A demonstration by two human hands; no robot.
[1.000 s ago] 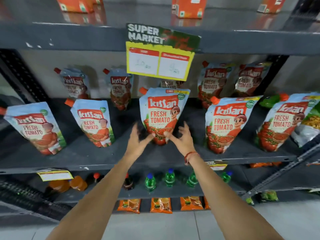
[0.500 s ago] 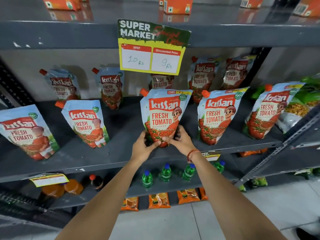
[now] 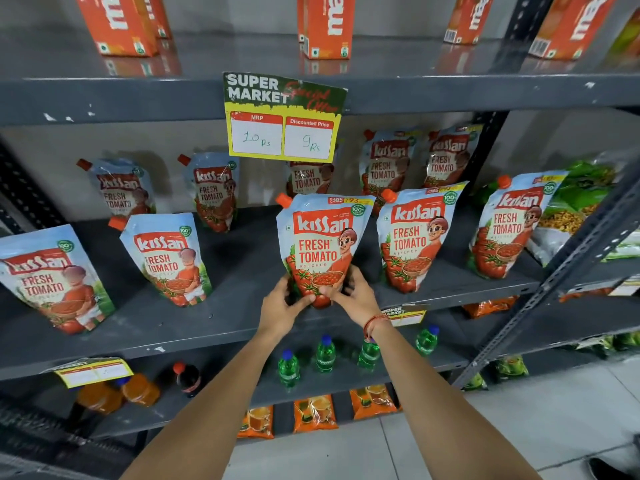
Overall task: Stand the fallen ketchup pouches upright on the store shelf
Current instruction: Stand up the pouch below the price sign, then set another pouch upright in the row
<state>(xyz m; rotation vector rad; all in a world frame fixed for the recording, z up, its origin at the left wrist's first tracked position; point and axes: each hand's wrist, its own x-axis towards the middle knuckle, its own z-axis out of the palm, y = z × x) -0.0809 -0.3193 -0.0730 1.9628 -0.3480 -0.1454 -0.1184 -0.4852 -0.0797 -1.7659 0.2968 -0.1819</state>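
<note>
A ketchup pouch [image 3: 322, 237] with an orange cap stands upright at the front middle of the grey shelf [image 3: 242, 320]. My left hand [image 3: 280, 306] grips its bottom left corner and my right hand [image 3: 356, 296] grips its bottom right. Other ketchup pouches stand in the front row at the far left [image 3: 48, 275], left [image 3: 166, 258], right [image 3: 412, 237] and far right [image 3: 509, 223]. Several more pouches stand in the back row, such as one [image 3: 121, 188] at the left and one [image 3: 388, 164] at the right.
A yellow price sign [image 3: 282, 116] hangs from the upper shelf edge, over orange cartons [image 3: 325, 26]. Green snack bags [image 3: 581, 199] lie at the right end. The lower shelf holds green bottles [image 3: 325, 355], orange bottles [image 3: 138, 389] and a dark cola bottle [image 3: 187, 379]. A diagonal metal brace [image 3: 554, 285] crosses at right.
Both hands went from open in front of the middle pouch to gripping its bottom corners. The view has moved closer and shifted slightly right.
</note>
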